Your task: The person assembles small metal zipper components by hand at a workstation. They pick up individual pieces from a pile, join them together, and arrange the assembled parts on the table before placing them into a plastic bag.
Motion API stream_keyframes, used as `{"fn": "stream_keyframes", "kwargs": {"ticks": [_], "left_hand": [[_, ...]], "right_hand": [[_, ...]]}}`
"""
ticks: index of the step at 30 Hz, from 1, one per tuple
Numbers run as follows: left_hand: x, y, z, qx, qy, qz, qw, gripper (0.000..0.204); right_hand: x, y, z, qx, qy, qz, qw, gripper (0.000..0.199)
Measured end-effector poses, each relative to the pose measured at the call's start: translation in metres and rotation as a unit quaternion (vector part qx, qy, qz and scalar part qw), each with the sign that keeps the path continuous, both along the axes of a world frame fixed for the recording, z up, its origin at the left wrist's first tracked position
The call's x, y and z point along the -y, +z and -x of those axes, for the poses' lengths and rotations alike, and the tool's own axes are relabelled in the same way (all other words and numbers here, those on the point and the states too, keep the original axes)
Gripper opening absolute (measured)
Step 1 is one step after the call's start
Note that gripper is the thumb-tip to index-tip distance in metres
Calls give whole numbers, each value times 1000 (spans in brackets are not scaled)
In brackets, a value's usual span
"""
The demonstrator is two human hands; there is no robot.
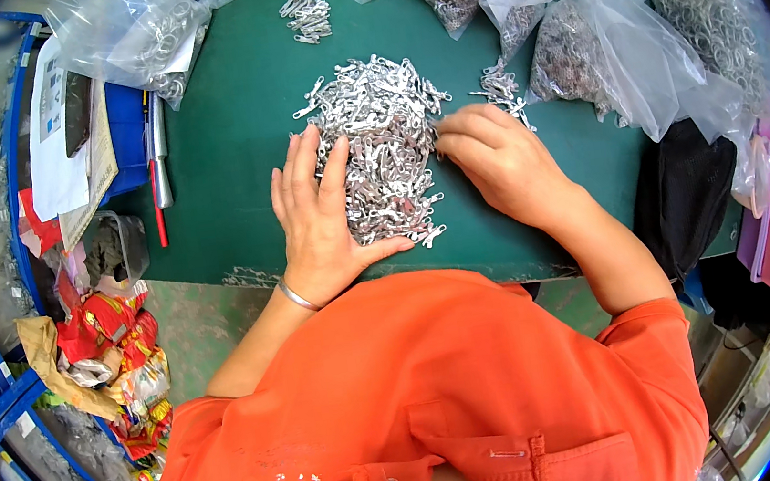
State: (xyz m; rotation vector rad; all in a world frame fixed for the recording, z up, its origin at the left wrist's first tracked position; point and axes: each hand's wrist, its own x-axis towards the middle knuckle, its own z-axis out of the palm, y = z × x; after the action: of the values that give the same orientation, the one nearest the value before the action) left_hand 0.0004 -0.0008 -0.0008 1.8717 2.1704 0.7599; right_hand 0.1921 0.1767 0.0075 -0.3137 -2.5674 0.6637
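A heap of small silver metal clasps (385,163) lies on the green tabletop (241,162) in front of me. My left hand (315,215) rests along the heap's left side, fingers spread and thumb stretched across its near edge. On the other side, my right hand (499,154) is closed, fingertips bent together at the heap's right edge; whatever they pinch is hidden. Just beyond that hand sits a smaller group of clasps (501,92). Another little group of clasps (308,17) lies apart, farther back.
Clear plastic bags of metal parts (573,49) line the back right, and another bag (149,39) stands at the back left. Papers (54,127), a blue holder (127,137) and pens (157,172) are at left. A black cloth bag (686,189) hangs at the right edge.
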Motion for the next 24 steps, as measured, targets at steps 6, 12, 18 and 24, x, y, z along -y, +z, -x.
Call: {"fn": "stream_keyframes", "kwargs": {"ticks": [6, 12, 18, 24], "left_hand": [[1, -4, 0, 10, -2, -6, 1000, 128], [0, -1, 0, -16, -6, -2, 1000, 130], [1, -2, 0, 14, -3, 2, 1000, 128], [0, -1, 1, 11, -1, 1, 1000, 128]], "right_hand": [[-5, 15, -25, -15, -79, 69, 994, 21], [11, 3, -15, -33, -71, 66, 995, 20], [9, 2, -21, -3, -82, 84, 993, 16], [10, 17, -33, 24, -100, 35, 994, 18]]}}
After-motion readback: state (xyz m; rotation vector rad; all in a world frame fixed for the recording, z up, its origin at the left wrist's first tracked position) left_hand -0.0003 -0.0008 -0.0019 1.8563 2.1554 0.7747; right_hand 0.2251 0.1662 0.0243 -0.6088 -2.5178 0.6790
